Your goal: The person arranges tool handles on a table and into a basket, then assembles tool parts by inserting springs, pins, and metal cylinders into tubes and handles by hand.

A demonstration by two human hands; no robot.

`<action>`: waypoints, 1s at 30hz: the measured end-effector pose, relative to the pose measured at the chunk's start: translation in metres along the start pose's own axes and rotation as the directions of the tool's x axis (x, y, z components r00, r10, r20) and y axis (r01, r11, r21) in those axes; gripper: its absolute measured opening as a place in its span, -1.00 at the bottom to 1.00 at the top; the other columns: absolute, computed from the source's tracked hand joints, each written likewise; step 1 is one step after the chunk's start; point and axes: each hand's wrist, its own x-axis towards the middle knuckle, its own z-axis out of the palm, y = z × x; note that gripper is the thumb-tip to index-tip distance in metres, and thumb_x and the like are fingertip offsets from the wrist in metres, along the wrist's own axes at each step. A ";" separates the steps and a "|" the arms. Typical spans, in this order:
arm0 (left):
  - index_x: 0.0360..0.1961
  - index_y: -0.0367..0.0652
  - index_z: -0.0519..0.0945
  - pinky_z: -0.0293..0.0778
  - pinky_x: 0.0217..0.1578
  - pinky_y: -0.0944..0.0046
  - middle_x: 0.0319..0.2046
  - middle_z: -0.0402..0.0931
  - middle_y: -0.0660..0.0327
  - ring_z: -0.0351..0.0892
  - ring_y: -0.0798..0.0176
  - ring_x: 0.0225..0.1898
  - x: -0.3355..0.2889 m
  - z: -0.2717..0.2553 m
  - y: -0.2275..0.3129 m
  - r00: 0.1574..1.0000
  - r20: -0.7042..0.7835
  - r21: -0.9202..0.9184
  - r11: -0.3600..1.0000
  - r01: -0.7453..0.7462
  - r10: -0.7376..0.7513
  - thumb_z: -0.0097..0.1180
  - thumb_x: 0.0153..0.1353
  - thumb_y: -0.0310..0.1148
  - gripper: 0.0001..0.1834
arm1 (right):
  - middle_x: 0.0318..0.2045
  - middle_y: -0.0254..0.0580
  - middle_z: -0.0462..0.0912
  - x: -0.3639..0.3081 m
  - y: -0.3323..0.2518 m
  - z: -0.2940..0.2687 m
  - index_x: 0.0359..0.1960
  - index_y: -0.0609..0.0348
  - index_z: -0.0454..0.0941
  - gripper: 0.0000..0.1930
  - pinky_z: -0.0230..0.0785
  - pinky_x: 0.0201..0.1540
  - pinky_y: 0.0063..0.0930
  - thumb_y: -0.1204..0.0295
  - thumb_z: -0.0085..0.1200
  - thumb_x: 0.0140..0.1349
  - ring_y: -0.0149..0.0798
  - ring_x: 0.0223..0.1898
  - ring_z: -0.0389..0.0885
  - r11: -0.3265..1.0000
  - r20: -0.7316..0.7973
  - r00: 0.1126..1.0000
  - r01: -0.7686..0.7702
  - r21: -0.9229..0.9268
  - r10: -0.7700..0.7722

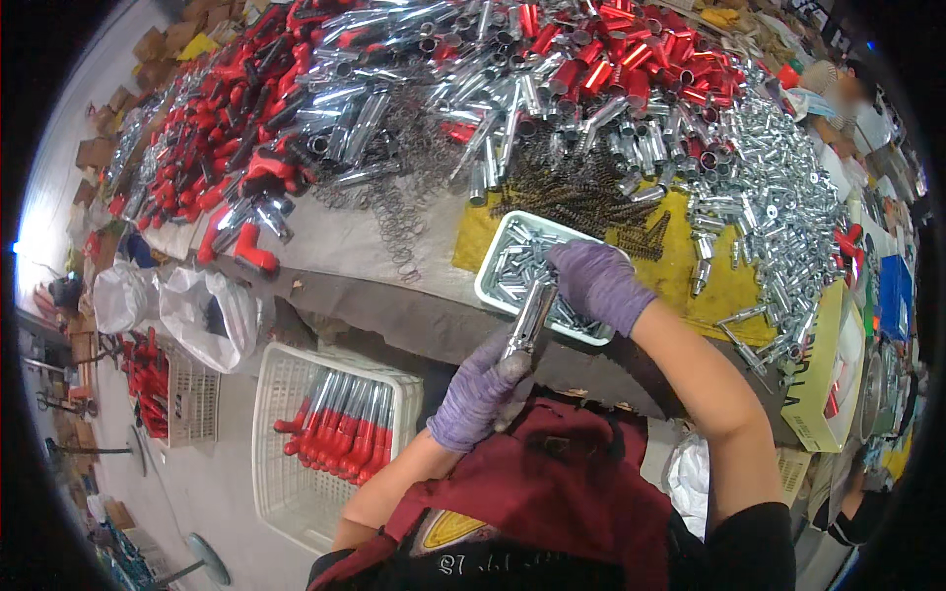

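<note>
My left hand (478, 392), in a purple glove, grips the lower end of a shiny metal tube (530, 317) held upright over the table edge. In a matching purple glove, my right hand (597, 284) pinches the top end of the same tube, just over a white tray (490, 264) of small metal parts. Whether my fingers hold a small part at the tube's top is hidden.
The table is heaped with chrome tubes (384, 94), red-handled parts (222, 138), dark springs (581, 192) and small silver pieces (778, 187). A white basket (281, 468) of finished red-handled tubes stands on the floor at my left. Another person (847, 94) is at the far right.
</note>
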 end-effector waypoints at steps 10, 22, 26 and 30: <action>0.10 -0.17 0.32 0.05 -0.80 0.57 -0.68 0.31 0.36 0.16 0.55 -0.79 0.003 0.005 0.007 0.999 0.034 0.069 0.998 0.000 -0.002 0.13 0.11 -0.07 -0.40 | -0.47 -0.11 0.56 -0.083 -0.041 -0.035 -0.32 0.07 0.57 -0.83 0.41 -0.35 -0.27 0.33 0.06 0.09 -0.06 -0.43 0.56 0.822 -0.441 0.887 0.349 0.449 -0.135; 0.10 -0.13 0.33 0.11 -0.70 0.55 -0.54 0.35 0.38 0.21 0.58 -0.67 -0.003 0.011 -0.002 0.999 -0.040 0.179 0.983 0.038 -0.032 0.08 0.21 -0.27 -0.54 | -0.51 -0.19 0.49 -0.099 -0.050 -0.013 -0.42 0.10 0.52 -0.88 0.36 -0.45 -0.24 0.37 0.10 0.01 -0.10 -0.49 0.51 0.925 -0.534 0.800 0.371 0.083 -0.273; 0.08 -0.15 0.35 0.33 -0.56 0.42 -0.49 0.46 0.28 0.39 0.40 -0.58 -0.001 0.002 -0.026 0.994 -0.086 0.389 0.921 -0.034 0.073 0.09 0.19 -0.21 -0.53 | -0.39 -0.20 0.53 -0.092 -0.038 -0.028 -0.37 0.10 0.52 -0.79 0.38 -0.33 -0.21 0.33 0.16 -0.05 -0.04 -0.39 0.54 0.869 -0.452 0.794 0.489 0.080 -0.405; 0.09 -0.15 0.34 0.47 -0.28 0.23 -0.31 0.54 0.09 0.55 0.11 -0.36 -0.005 -0.002 -0.032 0.965 0.126 0.783 0.574 -0.239 0.230 0.12 0.16 -0.24 -0.51 | -0.34 -0.16 0.56 -0.096 -0.024 -0.045 -0.31 0.09 0.53 -0.69 0.38 -0.24 -0.22 0.24 0.21 -0.08 -0.01 -0.31 0.56 0.839 -0.366 0.907 0.358 0.411 -0.208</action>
